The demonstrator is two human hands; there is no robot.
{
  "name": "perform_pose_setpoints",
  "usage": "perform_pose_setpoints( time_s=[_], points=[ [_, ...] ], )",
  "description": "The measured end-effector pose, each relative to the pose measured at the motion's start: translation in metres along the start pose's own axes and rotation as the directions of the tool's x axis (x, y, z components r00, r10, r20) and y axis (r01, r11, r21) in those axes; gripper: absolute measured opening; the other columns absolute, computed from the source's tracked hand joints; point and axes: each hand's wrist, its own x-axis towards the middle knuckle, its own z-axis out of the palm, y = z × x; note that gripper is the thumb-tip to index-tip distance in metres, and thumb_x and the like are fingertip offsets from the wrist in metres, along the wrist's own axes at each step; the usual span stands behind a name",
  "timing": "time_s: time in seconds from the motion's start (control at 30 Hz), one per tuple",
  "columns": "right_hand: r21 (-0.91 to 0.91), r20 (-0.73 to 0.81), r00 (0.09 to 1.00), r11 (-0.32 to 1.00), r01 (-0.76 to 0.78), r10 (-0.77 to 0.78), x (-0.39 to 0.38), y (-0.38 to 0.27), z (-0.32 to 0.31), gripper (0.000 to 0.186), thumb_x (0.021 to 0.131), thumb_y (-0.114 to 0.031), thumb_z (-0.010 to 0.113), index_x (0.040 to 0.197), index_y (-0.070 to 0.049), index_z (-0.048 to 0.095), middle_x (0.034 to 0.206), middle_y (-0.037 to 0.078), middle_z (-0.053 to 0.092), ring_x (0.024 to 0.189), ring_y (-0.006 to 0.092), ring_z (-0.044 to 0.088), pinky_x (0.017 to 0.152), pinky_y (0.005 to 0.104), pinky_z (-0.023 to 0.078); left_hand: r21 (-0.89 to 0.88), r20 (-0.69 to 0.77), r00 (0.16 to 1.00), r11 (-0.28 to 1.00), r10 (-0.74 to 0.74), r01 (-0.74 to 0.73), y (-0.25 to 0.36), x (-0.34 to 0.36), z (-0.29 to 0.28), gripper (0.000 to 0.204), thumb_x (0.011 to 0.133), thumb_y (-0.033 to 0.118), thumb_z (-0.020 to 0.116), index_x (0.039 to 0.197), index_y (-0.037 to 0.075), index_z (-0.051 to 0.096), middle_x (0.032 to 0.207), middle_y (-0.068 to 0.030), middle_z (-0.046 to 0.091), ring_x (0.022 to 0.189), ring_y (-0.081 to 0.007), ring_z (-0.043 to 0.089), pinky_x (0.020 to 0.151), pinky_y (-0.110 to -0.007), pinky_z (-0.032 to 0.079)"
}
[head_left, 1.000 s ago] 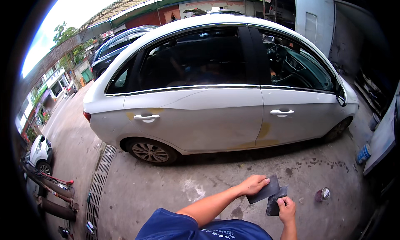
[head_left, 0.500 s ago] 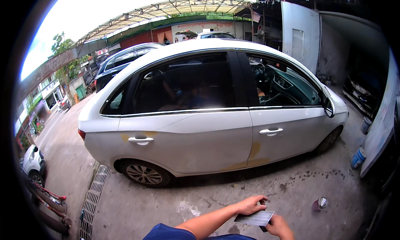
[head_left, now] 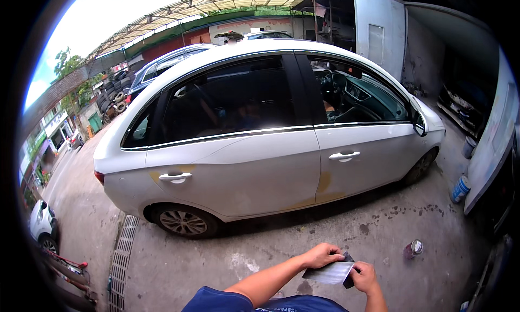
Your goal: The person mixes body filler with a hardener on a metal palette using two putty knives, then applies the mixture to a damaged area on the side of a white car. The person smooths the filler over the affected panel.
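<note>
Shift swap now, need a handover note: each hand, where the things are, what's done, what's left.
Left hand: grip on the upper left edge of a grey sheet, likely sandpaper.
Right hand: grip on the sheet's right end, a darker piece behind it.
White car stands ahead; brownish patches on the rear door and at the front door's lower edge.
Small can on the concrete to the right.
Done: sheet in hand.
Left: car not yet touched.
</note>
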Motion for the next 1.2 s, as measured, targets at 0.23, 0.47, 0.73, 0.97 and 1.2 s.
perform_pose_setpoints(
  time_s=[0.23,0.47,0.73,0.97,1.2],
  points=[
    [0.183,-0.103,0.980,0.972,-0.149,0.170,-0.002,-0.005,-0.010,0.018,0.082,-0.015,0.069,0.077,0.002,0.067,0.068,0.004,0.065,0.064,0.0092,0.057,0.061,0.0276,0.047,0.024,0.023,1.000,1.000,0.009,-0.009,0.006,-0.006,-0.001,0.028,0.092,0.030,0.061,0.100,0.004,0.068,0.081,-0.0107,0.068,0.074,-0.0147,0.061,0.070,-0.032,0.049],
    [0.345,-0.225,0.916,0.906,-0.245,0.333,-0.007,0.002,0.003,0.025,0.086,-0.021,0.067,0.078,0.002,0.065,0.063,-0.001,0.058,0.062,0.0077,0.050,0.057,0.0268,0.042,0.025,-0.037,0.999,1.000,-0.018,0.019,-0.008,-0.010,0.005,0.028,0.097,0.030,0.054,0.100,0.003,0.062,0.084,-0.0097,0.065,0.077,-0.0166,0.058,0.071,-0.033,0.047],
    [0.635,-0.222,0.925,0.766,-0.104,0.309,-0.005,0.017,-0.006,0.042,0.085,-0.018,0.067,0.120,-0.005,0.047,0.100,0.005,0.055,0.084,0.0105,0.053,0.079,0.0260,0.046,-0.198,-0.261,0.935,0.961,-0.239,0.191,-0.014,-0.007,0.012,0.046,0.098,0.040,0.050,0.074,0.001,0.050,0.066,-0.0015,0.046,0.066,-0.0102,0.041,0.060,-0.033,0.040],
    [0.920,0.261,0.965,-0.307,-0.242,0.024,-0.019,0.024,-0.021,0.054,0.087,-0.033,0.068,0.130,-0.006,0.047,0.105,0.006,0.058,0.083,0.0154,0.054,0.060,0.0258,0.044,-0.295,-0.343,0.893,0.936,-0.292,0.192,-0.031,0.001,0.011,0.036,0.097,0.035,0.055,0.083,0.003,0.058,0.070,0.0007,0.054,0.063,-0.0074,0.046,0.057,-0.026,0.040],
    [0.960,0.211,0.967,-0.217,-0.178,0.140,-0.028,0.009,-0.012,0.054,0.089,-0.031,0.059,0.129,0.003,0.048,0.122,0.019,0.057,0.109,0.0287,0.059,0.085,0.0395,0.053,-0.561,-0.265,0.846,0.788,-0.462,0.255,-0.006,0.006,0.018,0.037,0.093,0.038,0.062,0.098,0.001,0.062,0.085,-0.0030,0.063,0.074,-0.0088,0.054,0.066,-0.026,0.046]
  ],
)
